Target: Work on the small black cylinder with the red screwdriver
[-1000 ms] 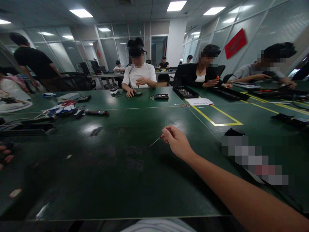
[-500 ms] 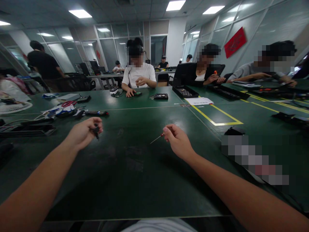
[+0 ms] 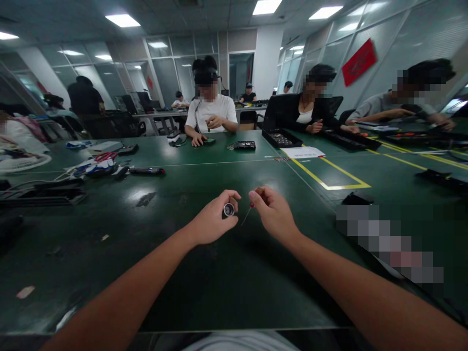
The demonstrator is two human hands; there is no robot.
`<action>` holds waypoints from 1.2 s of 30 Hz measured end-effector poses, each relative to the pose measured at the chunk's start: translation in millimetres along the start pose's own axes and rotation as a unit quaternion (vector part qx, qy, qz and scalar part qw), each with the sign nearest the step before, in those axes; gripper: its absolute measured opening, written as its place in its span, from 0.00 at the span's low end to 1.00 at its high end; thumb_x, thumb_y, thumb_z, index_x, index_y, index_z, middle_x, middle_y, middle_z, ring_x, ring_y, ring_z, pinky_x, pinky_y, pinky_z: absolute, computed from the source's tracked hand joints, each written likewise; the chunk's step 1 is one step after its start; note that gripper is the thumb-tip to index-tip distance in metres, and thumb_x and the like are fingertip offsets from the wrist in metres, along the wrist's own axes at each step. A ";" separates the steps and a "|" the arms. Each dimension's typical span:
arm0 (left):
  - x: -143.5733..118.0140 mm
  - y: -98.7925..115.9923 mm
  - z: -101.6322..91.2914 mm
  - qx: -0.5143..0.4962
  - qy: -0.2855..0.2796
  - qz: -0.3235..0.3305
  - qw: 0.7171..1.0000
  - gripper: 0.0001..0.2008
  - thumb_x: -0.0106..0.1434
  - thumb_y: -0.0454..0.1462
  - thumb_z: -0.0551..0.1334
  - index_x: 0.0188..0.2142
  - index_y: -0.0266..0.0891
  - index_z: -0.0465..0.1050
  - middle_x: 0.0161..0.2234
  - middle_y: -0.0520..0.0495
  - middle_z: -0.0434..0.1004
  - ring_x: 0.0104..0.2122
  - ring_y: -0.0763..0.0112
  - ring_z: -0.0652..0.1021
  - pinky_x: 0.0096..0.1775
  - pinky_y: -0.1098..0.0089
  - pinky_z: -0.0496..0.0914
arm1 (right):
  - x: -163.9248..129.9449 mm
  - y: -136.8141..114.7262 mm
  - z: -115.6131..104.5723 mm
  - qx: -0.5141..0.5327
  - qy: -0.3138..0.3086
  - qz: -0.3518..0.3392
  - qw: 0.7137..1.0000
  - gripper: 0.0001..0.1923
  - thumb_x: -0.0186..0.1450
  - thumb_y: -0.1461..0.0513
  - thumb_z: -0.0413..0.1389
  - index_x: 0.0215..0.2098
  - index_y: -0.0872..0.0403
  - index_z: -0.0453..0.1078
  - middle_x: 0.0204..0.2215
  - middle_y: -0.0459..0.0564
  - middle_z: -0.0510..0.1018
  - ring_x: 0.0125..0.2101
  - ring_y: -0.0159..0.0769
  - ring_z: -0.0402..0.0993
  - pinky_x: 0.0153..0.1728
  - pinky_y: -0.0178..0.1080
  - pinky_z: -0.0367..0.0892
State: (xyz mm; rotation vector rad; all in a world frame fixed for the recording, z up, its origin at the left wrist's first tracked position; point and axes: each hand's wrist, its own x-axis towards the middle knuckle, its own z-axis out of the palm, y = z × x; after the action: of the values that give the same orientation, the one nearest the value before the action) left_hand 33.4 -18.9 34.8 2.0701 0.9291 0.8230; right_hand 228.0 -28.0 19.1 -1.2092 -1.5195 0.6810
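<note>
Left hand (image 3: 212,222) around small round part (image 3: 228,209), right hand (image 3: 273,213) around thin screwdriver (image 3: 247,213).

No text can be read — the red wall sign (image 3: 359,62) and white sheet (image 3: 305,152) seem too blurred.

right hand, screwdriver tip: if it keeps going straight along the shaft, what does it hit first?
Probably the small round part pinched in the left hand. The right hand holds a thin screwdriver angled down-left toward it; the tip looks just short of it, though depth is unclear.
</note>
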 end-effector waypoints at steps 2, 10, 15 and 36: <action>-5.5 -9.5 1.1 0.049 -0.003 0.007 0.999 0.28 0.54 0.27 0.59 0.55 0.41 0.60 0.44 0.47 0.72 0.43 0.66 0.74 0.48 0.63 0.66 | -1.3 -0.6 0.7 -0.006 -0.002 -0.001 1.000 0.16 0.68 0.49 0.54 0.31 0.52 0.69 0.25 0.44 0.73 0.27 0.35 0.69 0.30 0.39 0.61; -1.5 -40.5 -2.7 0.054 0.041 -0.038 0.997 0.17 0.60 0.30 0.65 0.49 0.41 0.73 0.47 0.46 0.78 0.49 0.62 0.76 0.54 0.60 0.68 | -3.9 -1.5 -0.5 0.033 -0.004 -0.012 0.999 0.13 0.69 0.52 0.55 0.34 0.52 0.70 0.25 0.44 0.73 0.26 0.33 0.68 0.28 0.38 0.63; -1.1 -46.2 -4.4 0.073 0.082 -0.026 0.994 0.22 0.60 0.29 0.66 0.54 0.43 0.73 0.50 0.46 0.77 0.51 0.62 0.75 0.57 0.57 0.67 | -4.5 -5.2 -0.4 0.103 0.021 -0.026 0.994 0.10 0.68 0.54 0.55 0.38 0.52 0.70 0.29 0.46 0.77 0.28 0.34 0.72 0.32 0.39 0.68; -3.9 -39.0 -3.0 0.082 0.078 -0.031 0.993 0.19 0.62 0.34 0.66 0.54 0.42 0.74 0.52 0.46 0.78 0.53 0.61 0.75 0.58 0.59 0.66 | -4.1 0.4 -0.1 0.055 0.019 -0.011 0.998 0.11 0.71 0.53 0.51 0.39 0.52 0.68 0.29 0.47 0.76 0.29 0.37 0.72 0.34 0.42 0.68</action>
State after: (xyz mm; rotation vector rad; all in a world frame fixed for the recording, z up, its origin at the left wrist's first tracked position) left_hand 15.4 -2.0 4.3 2.1277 1.1750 0.9109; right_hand 228.0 -31.8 17.3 -1.1155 -1.4427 0.7148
